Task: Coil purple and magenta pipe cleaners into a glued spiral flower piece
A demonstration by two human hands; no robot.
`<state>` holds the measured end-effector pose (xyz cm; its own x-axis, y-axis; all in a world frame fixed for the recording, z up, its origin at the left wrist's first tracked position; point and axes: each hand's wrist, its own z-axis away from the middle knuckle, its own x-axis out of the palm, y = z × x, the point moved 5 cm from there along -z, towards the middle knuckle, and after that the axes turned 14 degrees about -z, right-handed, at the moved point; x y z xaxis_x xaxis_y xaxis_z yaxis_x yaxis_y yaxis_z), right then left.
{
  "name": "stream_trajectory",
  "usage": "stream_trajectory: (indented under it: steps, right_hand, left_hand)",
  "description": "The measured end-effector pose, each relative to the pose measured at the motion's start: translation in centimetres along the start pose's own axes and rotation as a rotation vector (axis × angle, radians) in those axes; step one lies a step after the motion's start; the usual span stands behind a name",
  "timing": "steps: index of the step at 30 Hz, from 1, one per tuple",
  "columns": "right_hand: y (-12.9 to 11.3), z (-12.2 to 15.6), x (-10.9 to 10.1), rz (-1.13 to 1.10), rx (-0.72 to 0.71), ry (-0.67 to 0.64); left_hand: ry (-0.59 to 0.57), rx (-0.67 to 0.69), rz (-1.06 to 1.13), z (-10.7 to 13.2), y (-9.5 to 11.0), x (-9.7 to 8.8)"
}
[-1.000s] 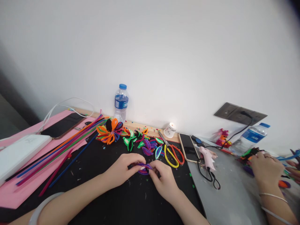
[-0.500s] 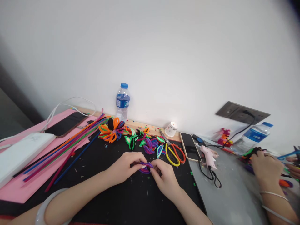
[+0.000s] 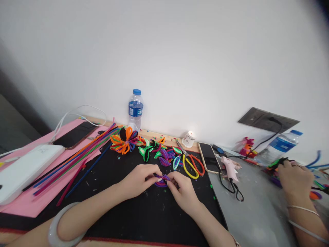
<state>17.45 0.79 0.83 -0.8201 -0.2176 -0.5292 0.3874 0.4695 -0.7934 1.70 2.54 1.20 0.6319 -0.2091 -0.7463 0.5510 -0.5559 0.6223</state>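
Note:
My left hand [image 3: 140, 178] and my right hand [image 3: 183, 191] meet over a black mat [image 3: 123, 212], both pinching a small purple pipe-cleaner petal [image 3: 161, 179] between their fingertips. A pale bangle [image 3: 55, 226] sits on my left wrist. Just beyond the hands lie several looped pipe-cleaner petals [image 3: 164, 156] in green, purple and blue. An orange, black and purple pipe-cleaner flower [image 3: 125, 140] lies further left.
Long straight pipe cleaners [image 3: 77, 156] fan over a pink sheet [image 3: 28, 202]. Near the wall are a water bottle [image 3: 135, 109], scissors [image 3: 193, 164], two phones [image 3: 208, 157], a glue gun [image 3: 229, 168] and a white box [image 3: 24, 168]. Another person's hand [image 3: 295, 178] works at the right.
My view has shifted slightly, so the items sit a little higher and to the right. Both hands keep pinching the purple petal. The other person's hand has moved a little.

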Motion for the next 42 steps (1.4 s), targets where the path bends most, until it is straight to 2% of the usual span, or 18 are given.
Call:
stream_trajectory:
  steps: [8,42]
  right_hand:
    - [-0.1,0.0,-0.1,-0.006,-0.004,0.008]
    - [0.0,0.3,0.0,0.001,0.021,0.017]
  left_hand:
    - [-0.059,-0.031,0.107,0.2,0.0,0.4]
    - [-0.112,0.002,0.051,0.0,1.1,-0.3]
